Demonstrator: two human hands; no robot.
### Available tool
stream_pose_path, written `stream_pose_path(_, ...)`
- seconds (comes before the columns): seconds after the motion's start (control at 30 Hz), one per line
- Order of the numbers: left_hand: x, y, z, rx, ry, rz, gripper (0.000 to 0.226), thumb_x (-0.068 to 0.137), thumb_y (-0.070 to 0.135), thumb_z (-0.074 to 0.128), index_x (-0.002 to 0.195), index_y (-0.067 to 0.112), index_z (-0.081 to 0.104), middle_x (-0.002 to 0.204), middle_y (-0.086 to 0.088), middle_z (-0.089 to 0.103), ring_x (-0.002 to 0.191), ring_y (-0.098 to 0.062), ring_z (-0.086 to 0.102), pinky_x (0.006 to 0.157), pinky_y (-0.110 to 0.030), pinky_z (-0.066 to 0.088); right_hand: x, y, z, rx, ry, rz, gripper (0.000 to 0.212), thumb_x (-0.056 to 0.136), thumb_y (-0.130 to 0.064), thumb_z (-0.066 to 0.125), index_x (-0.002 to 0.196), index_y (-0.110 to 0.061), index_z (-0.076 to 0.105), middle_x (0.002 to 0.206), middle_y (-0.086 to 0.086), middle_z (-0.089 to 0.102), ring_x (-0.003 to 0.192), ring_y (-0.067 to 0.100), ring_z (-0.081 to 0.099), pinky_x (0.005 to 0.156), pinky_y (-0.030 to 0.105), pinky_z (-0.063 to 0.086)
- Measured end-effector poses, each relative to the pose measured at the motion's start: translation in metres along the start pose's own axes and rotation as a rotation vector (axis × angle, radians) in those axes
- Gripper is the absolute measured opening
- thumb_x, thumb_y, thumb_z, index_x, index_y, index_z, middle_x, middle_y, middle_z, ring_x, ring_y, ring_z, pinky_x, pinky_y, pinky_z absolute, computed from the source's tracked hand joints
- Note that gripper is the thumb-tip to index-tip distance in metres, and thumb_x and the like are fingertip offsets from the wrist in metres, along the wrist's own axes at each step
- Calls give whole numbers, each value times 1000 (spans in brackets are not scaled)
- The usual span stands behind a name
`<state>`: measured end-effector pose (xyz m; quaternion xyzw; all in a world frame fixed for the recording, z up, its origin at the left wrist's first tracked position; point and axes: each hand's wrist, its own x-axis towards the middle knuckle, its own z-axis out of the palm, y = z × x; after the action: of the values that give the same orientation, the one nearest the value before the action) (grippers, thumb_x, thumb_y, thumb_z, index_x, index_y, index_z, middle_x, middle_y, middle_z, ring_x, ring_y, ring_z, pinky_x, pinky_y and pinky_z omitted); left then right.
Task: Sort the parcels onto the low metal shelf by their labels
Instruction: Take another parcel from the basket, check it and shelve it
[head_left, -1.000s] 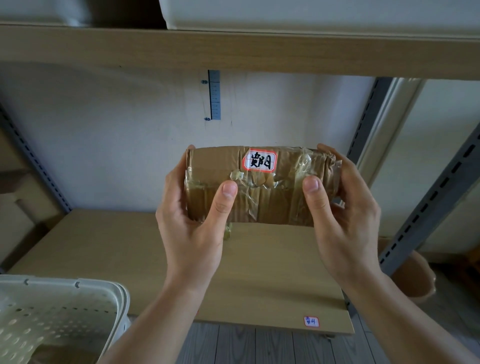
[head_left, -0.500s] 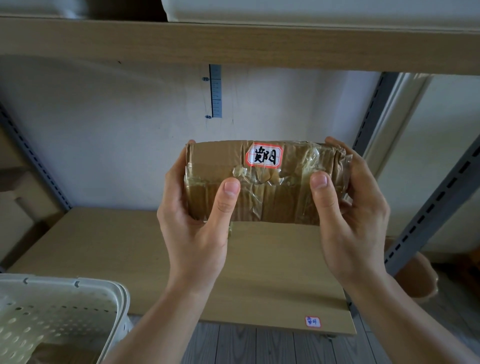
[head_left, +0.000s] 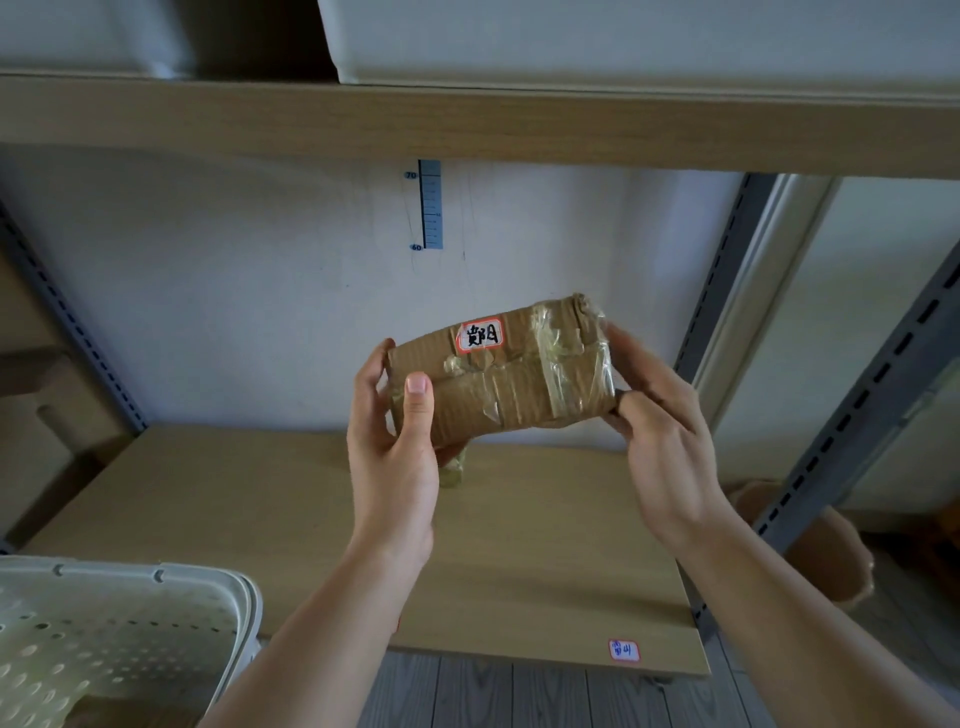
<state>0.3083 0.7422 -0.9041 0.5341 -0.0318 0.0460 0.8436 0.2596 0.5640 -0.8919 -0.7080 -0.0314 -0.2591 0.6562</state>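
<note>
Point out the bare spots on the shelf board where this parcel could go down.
The shelf board lies bare from the left upright across to beneath the parcel, held by the left hand and right hand. Its right front by the shelf label is bare too. The basket crowds the front left corner.

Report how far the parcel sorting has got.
Done: nothing shows as sorted yet; no parcel lies on the visible shelf board. In hand: one taped cardboard parcel, label facing the camera, held above the board by the left hand and right hand. Left: placing it; the basket seems to hold more.
</note>
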Motion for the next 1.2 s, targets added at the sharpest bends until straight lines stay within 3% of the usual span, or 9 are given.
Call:
stream_pose_path(0.1, 1, -1, 1, -53, 13, -178, 20, 108, 29, 49, 126, 27, 58, 117, -3, 71, 96, -22, 71, 66, -39, 64, 3, -3, -9, 87, -73, 29, 59, 88, -14, 35, 141, -21, 58, 136, 0, 67, 125, 14, 63, 107, 42, 52)
stream_pose_path(0.17, 1, -2, 0, -45, 15, -298, 18, 108, 36, 47, 117, 26, 59, 105, -5, 72, 81, -24, 70, 56, -34, 61, 3, -1, -15, 46, -39, 14, 52, 82, -10, 44, 131, -19, 56, 125, 10, 65, 118, 27, 63, 101, 59, 53)
stream_pose_path(0.3, 0, -5, 0, 112, -71, -473, 35, 107, 51, 40, 114, 22, 59, 88, -4, 75, 63, -23, 72, 50, -30, 54, 8, 9, -21, -35, 72, 19, 36, 86, -17, 61, 120, -15, 51, 129, 9, 61, 110, 34, 68, 91, 63, 57)
stream_pose_path(0.53, -6, -6, -1, 331, -160, -188, 37, 104, 59, 36, 103, 24, 50, 103, -15, 73, 60, -32, 76, 46, -31, 51, 8, 8, -25, -174, 178, -73, 33, 94, -20, 73, 123, -18, 57, 130, 2, 67, 92, 36, 71, 70, 37, 63)
stream_pose_path(0.67, -13, -1, -1, 301, -323, -140, 52, 90, 63, 58, 114, 18, 49, 90, -17, 79, 62, -34, 76, 53, -33, 56, 9, 7, -29, -238, 250, -65, 39, 91, -34, 74, 125, -20, 60, 126, -3, 68, 94, 30, 71, 75, 50, 63)
stream_pose_path(0.87, -10, -8, 0, 143, -318, -239, 47, 84, 54, 60, 109, 15, 54, 92, -18, 75, 58, -32, 72, 51, -32, 56, 4, 7, -20, -57, 103, 153, 73, 79, -55, 74, 143, -44, 41, 149, -6, 52, 133, 21, 57, 101, 55, 56)
stream_pose_path(0.97, -5, -12, -7, 380, -408, -282, 56, 86, 67, 49, 110, 18, 61, 95, -11, 77, 64, -29, 73, 59, -33, 53, 3, 8, -20, 21, -19, 366, 81, 83, -41, 77, 150, -52, 33, 140, 3, 60, 127, 24, 61, 99, 53, 57)
stream_pose_path(1.07, 1, -20, -16, 533, -483, -372, 75, 82, 89, 36, 106, 26, 69, 107, -4, 77, 88, -23, 73, 79, -38, 52, 5, 10, -36, 136, -89, 536, 51, 99, -24, 57, 145, -45, 52, 127, 3, 75, 112, 26, 73, 98, 51, 57)
stream_pose_path(1.2, 9, -30, -10, 261, -388, -487, 74, 73, 77, 67, 139, 52, 43, 137, -8, 67, 116, -35, 71, 97, -56, 56, 0, 16, -48, 215, -270, 793, 45, 102, -42, 46, 122, -11, 72, 111, 13, 80, 93, 25, 79, 85, 35, 60)
